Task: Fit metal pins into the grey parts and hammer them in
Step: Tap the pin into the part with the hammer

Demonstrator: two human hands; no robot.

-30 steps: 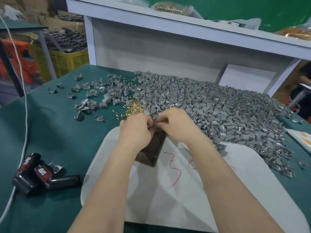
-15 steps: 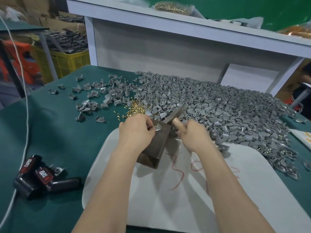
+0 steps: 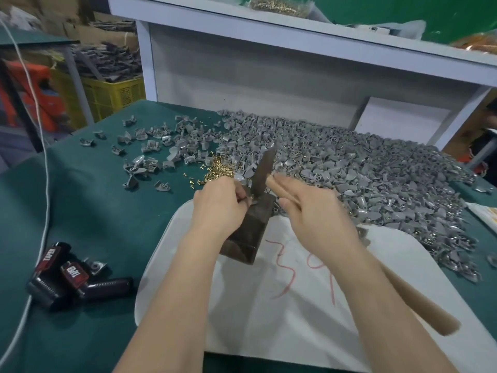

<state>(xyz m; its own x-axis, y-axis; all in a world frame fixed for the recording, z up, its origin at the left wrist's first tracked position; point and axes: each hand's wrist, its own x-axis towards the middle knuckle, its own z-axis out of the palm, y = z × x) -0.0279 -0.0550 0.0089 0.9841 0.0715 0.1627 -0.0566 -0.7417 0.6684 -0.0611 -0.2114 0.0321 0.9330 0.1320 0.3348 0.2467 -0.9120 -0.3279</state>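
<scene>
My left hand (image 3: 217,208) pinches a small grey part on top of a dark metal block (image 3: 250,232) that stands on a white board (image 3: 295,305). My right hand (image 3: 314,214) grips a hammer near its head; the metal head (image 3: 265,168) is raised above the block and the wooden handle (image 3: 419,305) runs back past my forearm. A small heap of brass pins (image 3: 215,170) lies just beyond my left hand. A large pile of grey parts (image 3: 363,179) covers the table to the right, and a looser group of grey parts (image 3: 161,146) lies at the left.
The green table (image 3: 94,205) carries a black and red power tool (image 3: 64,278) at the left, with a white cable (image 3: 43,170) beside it. A white shelf unit (image 3: 269,63) stands behind the pile. A yellow crate (image 3: 113,92) of dark parts sits far left.
My right hand left the part, took up the hammer and raised its head above the block. My left hand has stayed on the part at the block's top.
</scene>
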